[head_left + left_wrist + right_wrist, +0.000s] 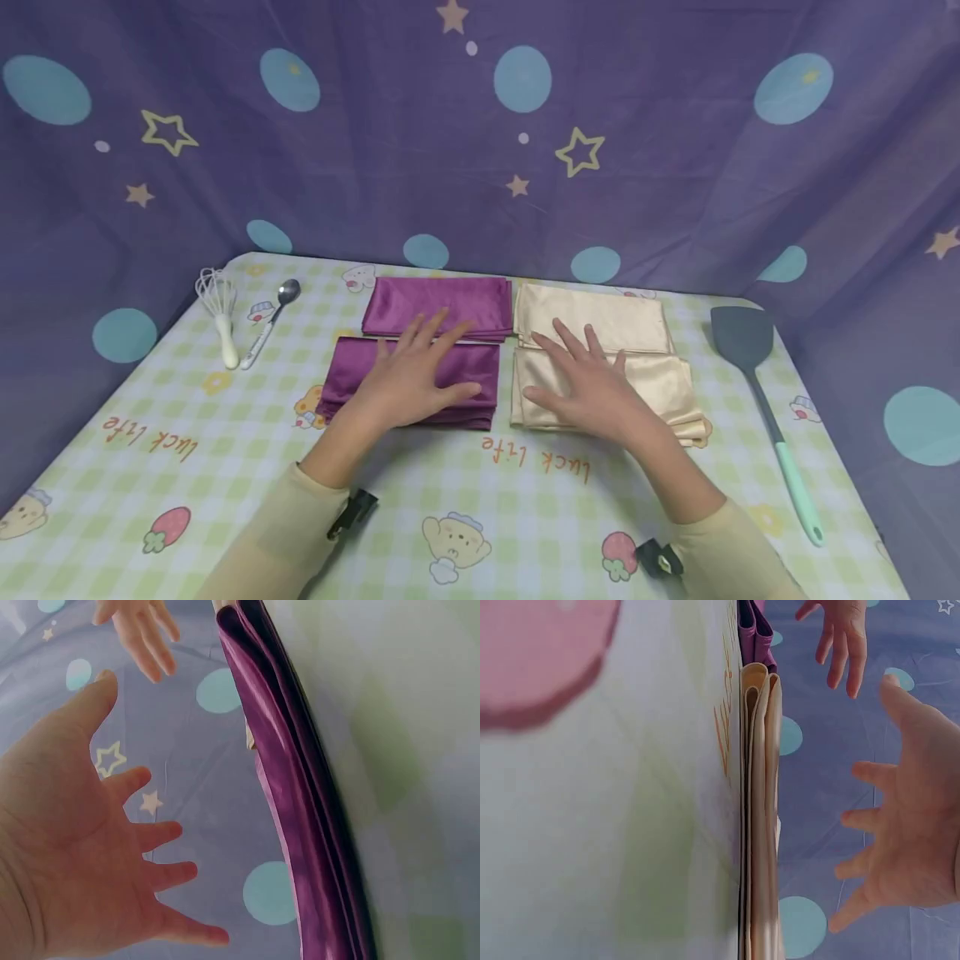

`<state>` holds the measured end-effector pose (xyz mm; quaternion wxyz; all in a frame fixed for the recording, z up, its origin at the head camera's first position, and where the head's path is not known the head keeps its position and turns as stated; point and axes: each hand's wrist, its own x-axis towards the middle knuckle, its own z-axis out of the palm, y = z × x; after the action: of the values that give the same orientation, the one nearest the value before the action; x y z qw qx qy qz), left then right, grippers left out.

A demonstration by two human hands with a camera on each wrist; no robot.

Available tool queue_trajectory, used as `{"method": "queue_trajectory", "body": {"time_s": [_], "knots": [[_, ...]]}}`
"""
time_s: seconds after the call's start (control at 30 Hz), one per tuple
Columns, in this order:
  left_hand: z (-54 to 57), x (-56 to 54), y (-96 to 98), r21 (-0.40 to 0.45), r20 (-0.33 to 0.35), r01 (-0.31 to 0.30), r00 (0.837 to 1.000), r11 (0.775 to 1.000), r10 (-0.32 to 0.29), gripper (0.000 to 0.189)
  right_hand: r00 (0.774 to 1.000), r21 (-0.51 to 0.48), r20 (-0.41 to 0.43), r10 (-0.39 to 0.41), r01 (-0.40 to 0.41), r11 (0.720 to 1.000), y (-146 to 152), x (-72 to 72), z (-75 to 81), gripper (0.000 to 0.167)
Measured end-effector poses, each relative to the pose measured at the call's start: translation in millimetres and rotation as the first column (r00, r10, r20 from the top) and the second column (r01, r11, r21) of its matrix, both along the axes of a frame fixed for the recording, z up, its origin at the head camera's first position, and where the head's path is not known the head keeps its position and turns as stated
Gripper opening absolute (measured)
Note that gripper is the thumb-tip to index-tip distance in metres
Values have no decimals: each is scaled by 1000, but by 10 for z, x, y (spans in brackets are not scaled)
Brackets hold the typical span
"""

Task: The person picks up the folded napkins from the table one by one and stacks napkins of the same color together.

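Note:
Two folded purple satin cloths lie one behind the other left of centre, the near purple cloth [480,375] and the far purple cloth [442,296]. To their right are two folded cream satin cloths, the near cream cloth [667,387] and the far cream cloth [622,317]. My left hand [408,379] hovers over the near purple cloth with fingers spread. Above the near cream cloth, my right hand [592,387] is spread the same way. Both wrist views show a gap between palm and cloth, and the layered fold edges of the purple stack [289,780] and cream stack [763,810].
A white whisk [222,325] and a spoon [272,323] with a patterned handle lie at the left. On the right lies a grey turner [757,375] with a mint handle. The checked tablecloth [405,508] meets a purple curtain [480,183] behind.

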<state>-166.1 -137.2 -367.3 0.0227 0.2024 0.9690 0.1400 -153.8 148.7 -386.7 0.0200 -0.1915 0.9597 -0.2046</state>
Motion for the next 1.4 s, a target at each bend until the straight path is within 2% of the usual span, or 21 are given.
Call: {"method": "queue_trajectory", "body": {"time_s": [0.17, 0.33, 0.43, 0.53, 0.7, 0.83, 0.93, 1.13, 1.4], "knots": [[3, -23, -91, 39, 5, -13, 1000, 999, 12, 88, 998, -138, 15, 66, -63, 988, -76, -48, -22, 77], [0, -57, -187, 60, 11, -20, 1000, 998, 19, 86, 992, -301, 18, 122, -111, 947, -186, -134, -35, 68], [-3, -83, -240, 76, 17, -23, 1000, 997, 22, 84, 994, -379, 45, 98, -74, 922, -250, -170, -24, 60], [-15, -96, -297, 93, 13, -23, 1000, 995, 22, 83, 991, -453, 115, 60, -2, 892, -312, -197, -27, 55], [-34, -97, -402, 123, -3, -10, 1000, 992, 11, 82, 968, -555, 247, 50, 99, 826, -407, -248, -55, 51], [-50, -114, -494, 192, -5, -7, 1000, 981, 8, 80, 944, -620, 326, 56, 168, 766, -467, -304, -79, 48], [-70, -143, -569, 248, 5, -7, 1000, 969, 6, 77, 933, -637, 358, 48, 207, 743, -496, -339, -89, 46], [-110, -179, -727, 340, 25, -13, 1000, 940, 5, 71, 925, -632, 376, 53, 214, 745, -529, -389, -130, 45], [-140, -239, -918, 383, 7, -32, 999, 923, 32, 65, 911, -555, 413, 21, 233, 798, -565, -426, -150, 46]]}}
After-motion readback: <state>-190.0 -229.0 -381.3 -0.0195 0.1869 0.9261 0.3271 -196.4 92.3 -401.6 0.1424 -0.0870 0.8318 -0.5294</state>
